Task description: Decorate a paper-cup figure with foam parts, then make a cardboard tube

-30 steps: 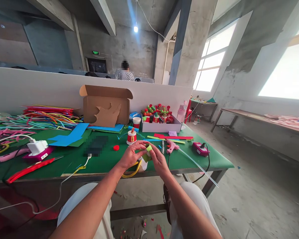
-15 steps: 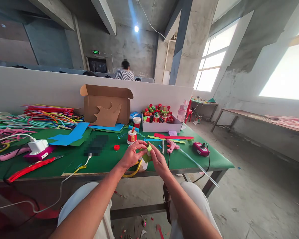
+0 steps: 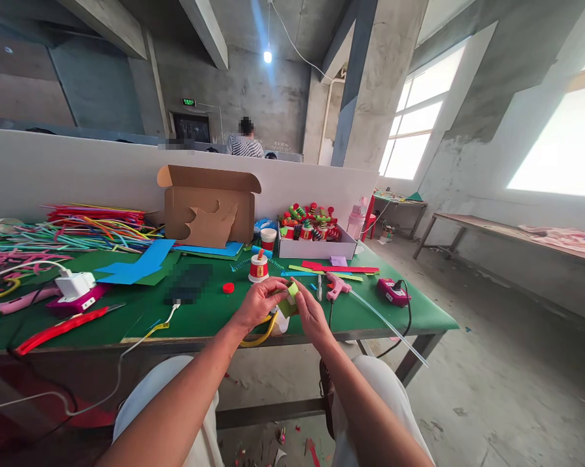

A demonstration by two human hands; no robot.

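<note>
Between my two hands, over the near edge of the green table [image 3: 176, 324], is a small folded piece of green paper [image 3: 288, 303]. My left hand [image 3: 261, 301] pinches it from the left, fingers closed. From the other side my right hand [image 3: 310, 308] grips its right edge, also closed. Just beyond my fingers a red and white paper cup [image 3: 259, 267] stands upside down, with coiled teal strips at its sides. A pink glue gun [image 3: 337, 285] lies right of my right hand, a clear glue stick trailing from it. Some yellow scissor-like handles [image 3: 261, 338] show below my left hand.
A white box [image 3: 316, 248] of finished-looking cup figures stands at the back, beside an open cardboard box [image 3: 209, 207]. Pipe cleaners [image 3: 93, 227] pile up at left, near a red-handled knife [image 3: 61, 329] and a white charger [image 3: 73, 284]. A purple power socket [image 3: 393, 291] sits at right.
Almost nothing differs. Both hands stay closed on the green paper in the same place, with at most a slight shift of the fingers.
</note>
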